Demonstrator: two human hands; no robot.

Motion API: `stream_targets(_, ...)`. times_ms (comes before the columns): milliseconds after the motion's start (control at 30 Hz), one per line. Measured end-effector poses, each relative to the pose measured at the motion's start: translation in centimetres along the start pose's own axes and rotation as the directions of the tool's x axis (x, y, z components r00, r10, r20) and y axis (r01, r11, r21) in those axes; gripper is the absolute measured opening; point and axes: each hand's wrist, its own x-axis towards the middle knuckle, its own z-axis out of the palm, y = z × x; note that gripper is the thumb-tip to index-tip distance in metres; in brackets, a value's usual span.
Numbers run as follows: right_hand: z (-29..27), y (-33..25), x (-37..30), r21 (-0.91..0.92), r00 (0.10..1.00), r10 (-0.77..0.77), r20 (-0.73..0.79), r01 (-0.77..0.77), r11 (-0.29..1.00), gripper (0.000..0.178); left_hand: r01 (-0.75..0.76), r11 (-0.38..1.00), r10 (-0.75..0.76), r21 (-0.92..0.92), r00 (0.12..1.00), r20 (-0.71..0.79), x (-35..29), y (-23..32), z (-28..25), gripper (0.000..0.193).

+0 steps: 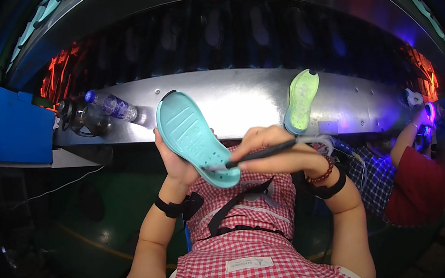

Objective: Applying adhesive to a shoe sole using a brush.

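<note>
A teal shoe sole (183,123) with a black tip at its far end is held up in front of my body. My left hand (175,161) is closed around its left side, with part of the fingers hidden under it. In my right hand (276,148) is a slim black-handled brush (260,155), its blurred tip on the small holes at the sole's near end. Past my right hand, a yellow-green shoe sole (303,93) with a bluish near end lies on the metal ledge.
The shiny metal ledge (227,98) runs across in front of me, beside a dark conveyor (234,36) with faint sole shapes. A clear bottle (119,107) and a dark jug (85,119) stand left. At right a co-worker's arm (404,140) reaches over the ledge.
</note>
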Motion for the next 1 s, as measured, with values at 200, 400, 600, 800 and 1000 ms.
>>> stream_targets(200, 1.2, -1.2, 2.1, 0.253, 0.964, 0.038, -0.262, 0.031, 0.967, 0.02, 0.088, 0.963, -0.112, -0.255, 0.99, -0.084, -0.8, -1.0, 2.3, 0.075)
stream_targets(400, 0.8, -1.4, 1.2, 0.314, 0.937, -0.045, -0.345, 0.161, 0.936, 0.021, -0.11, 0.994, 0.111, 0.012, 0.981, -0.158, -0.5, -0.4, 3.3, 0.074)
stream_targets(600, 1.1, -1.9, -0.1, 0.185, 0.978, -0.187, -0.095, 0.202, 0.962, 0.022, -0.292, 0.956, 0.294, 0.039, 0.955, -0.034, 0.2, 0.7, 1.6, 0.078)
stream_targets(800, 1.5, -0.4, -0.2, 0.106, 0.969, -0.207, -0.137, 0.222, 0.969, 0.023, -0.395, 0.918, 0.398, -0.046, 0.91, 0.118, 0.1, 2.2, 3.3, 0.081)
stream_targets(1000, 1.1, 0.1, -0.4, 0.265, 0.956, -0.122, -0.266, 0.194, 0.944, 0.025, -0.421, 0.906, 0.42, 0.039, 0.906, 0.047, 0.2, 2.9, 4.6, 0.079)
